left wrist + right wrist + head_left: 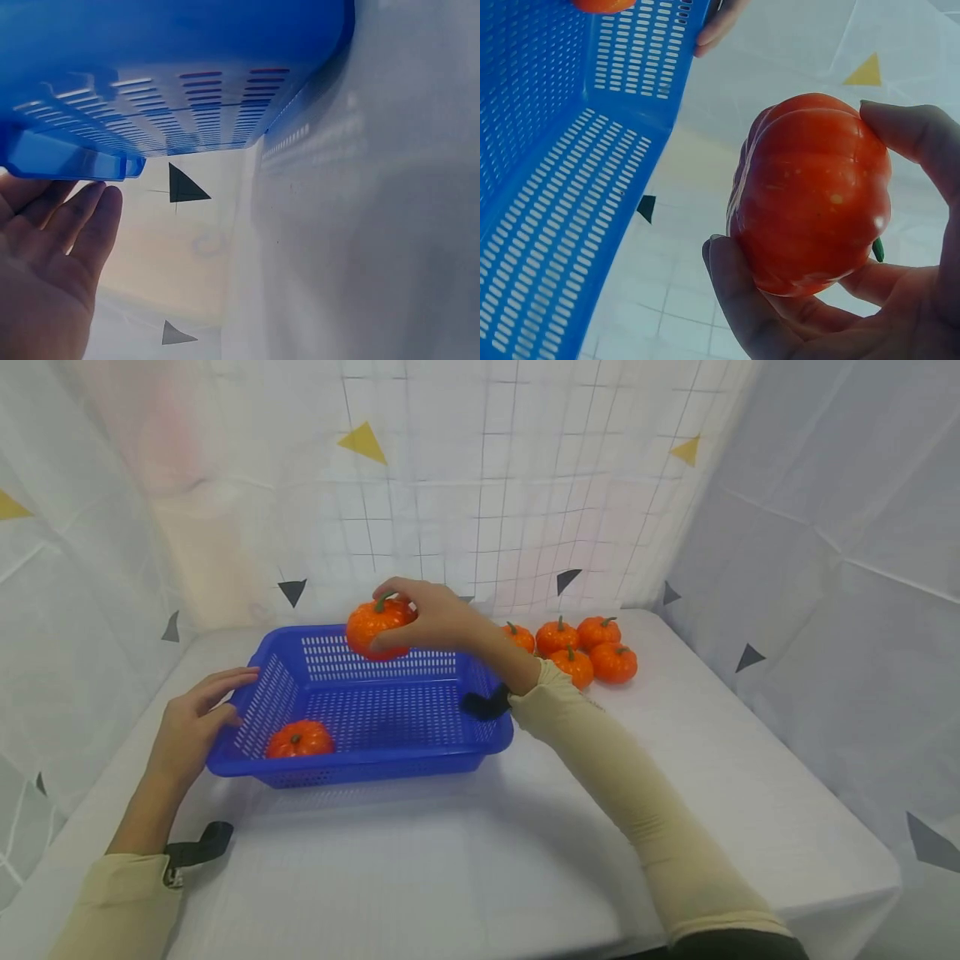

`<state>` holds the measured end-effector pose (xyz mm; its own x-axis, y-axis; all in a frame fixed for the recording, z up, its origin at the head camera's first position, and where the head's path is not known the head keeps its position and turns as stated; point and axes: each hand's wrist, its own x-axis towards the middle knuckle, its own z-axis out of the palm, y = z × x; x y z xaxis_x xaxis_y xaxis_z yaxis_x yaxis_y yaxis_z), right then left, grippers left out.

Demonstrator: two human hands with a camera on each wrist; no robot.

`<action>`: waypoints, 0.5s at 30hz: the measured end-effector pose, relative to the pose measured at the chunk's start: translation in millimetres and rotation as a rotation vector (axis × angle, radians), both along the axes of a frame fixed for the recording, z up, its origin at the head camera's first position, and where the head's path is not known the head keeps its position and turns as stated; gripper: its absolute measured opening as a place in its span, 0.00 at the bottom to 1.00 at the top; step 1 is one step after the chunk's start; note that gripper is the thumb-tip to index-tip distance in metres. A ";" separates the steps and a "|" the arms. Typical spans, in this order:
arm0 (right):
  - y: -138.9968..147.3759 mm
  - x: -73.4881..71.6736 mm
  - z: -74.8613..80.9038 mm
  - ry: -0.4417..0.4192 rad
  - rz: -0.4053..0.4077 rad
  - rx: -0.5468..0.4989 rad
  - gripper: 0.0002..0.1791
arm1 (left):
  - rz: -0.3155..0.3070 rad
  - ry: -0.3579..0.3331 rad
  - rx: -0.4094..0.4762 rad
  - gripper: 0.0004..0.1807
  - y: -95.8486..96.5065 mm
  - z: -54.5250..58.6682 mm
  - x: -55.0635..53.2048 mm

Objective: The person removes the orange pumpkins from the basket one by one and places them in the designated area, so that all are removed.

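Note:
My right hand (pixel 435 618) holds a small orange pumpkin (pixel 810 195) with a green stem, thumb and fingers round its sides. The pumpkin hangs above the back part of a blue plastic basket (pixel 360 762) with slotted walls. Another orange pumpkin (pixel 300 739) lies inside the basket, in its front left corner. At the basket's left end is my left hand (pixel 187 722), its fingertips against the rim. In the left wrist view, the fingers (pixel 97 232) look nearly straight under the rim's edge.
Several more orange pumpkins (pixel 615 662) stand in a group on the white-covered table (pixel 712 793), right of the basket and partly behind my right arm. White cloth walls (pixel 817 560) with dark and yellow triangles enclose the table at the back and sides.

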<state>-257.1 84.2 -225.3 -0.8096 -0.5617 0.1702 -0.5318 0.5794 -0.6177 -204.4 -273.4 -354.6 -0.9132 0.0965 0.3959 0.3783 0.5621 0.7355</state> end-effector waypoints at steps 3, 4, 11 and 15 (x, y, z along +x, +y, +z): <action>10.4 6.9 0.5 0.000 0.003 -0.025 0.35 | 0.003 0.000 -0.002 0.27 -2.3 0.5 0.5; 14.2 9.2 0.7 -0.001 0.000 -0.032 0.35 | 0.004 0.001 -0.003 0.27 -3.1 0.7 0.4; 41.0 23.5 -1.9 -0.017 -0.052 -0.094 0.36 | -0.004 0.007 -0.003 0.27 -6.5 0.8 -2.9; 53.3 28.2 -6.4 -0.022 -0.080 -0.119 0.36 | -0.001 0.008 -0.007 0.26 -7.4 -1.3 -2.7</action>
<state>-228.9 137.5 -231.7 -0.8552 -0.4721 0.2138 -0.4727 0.5415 -0.6952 -207.0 -280.8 -355.9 -0.9100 0.1002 0.4023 0.3846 0.5665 0.7288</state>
